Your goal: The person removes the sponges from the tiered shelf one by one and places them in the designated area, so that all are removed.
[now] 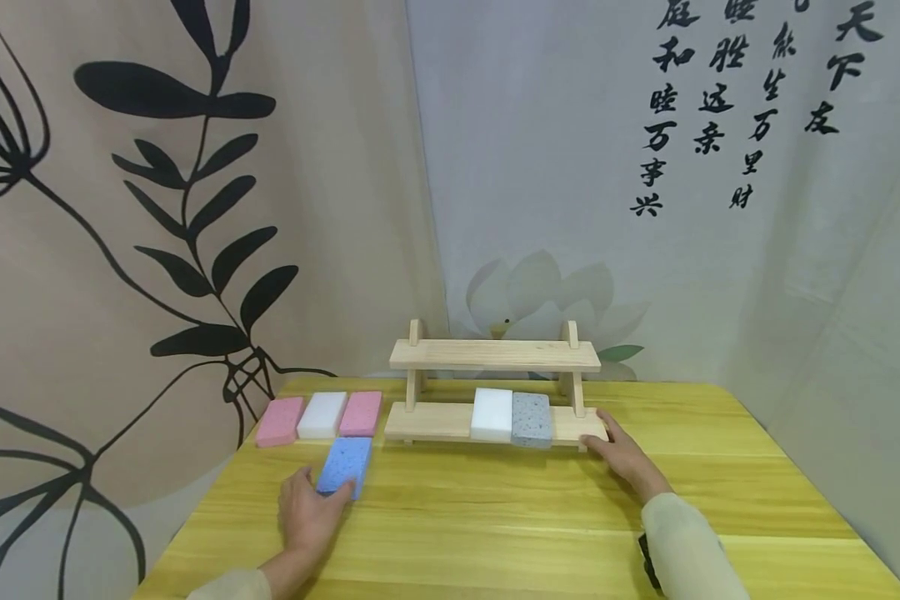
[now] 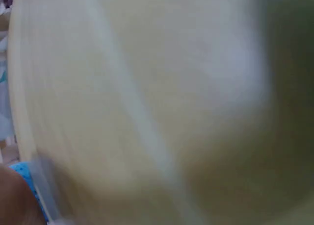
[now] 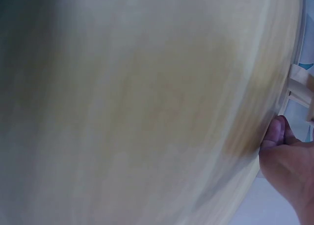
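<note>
A blue sponge point(image 1: 345, 464) lies slanted near the table's left side, and my left hand point(image 1: 307, 512) holds it by its near end, thumb on the right edge and fingers on the left. Only a corner of that blue sponge point(image 2: 20, 171) shows in the left wrist view, beside the hand. My right hand point(image 1: 630, 462) grips the right end of the lower board of a two-tier wooden shelf point(image 1: 435, 423), thumb in front and fingers behind. On that lower board a white sponge point(image 1: 492, 415) and a grey sponge point(image 1: 532, 419) lean side by side.
Behind the blue sponge, a pink sponge point(image 1: 280, 422), a white sponge point(image 1: 322, 415) and another pink sponge point(image 1: 361, 414) form a row left of the shelf. The wooden table point(image 1: 495, 533) ends at a printed curtain point(image 1: 345, 208) behind.
</note>
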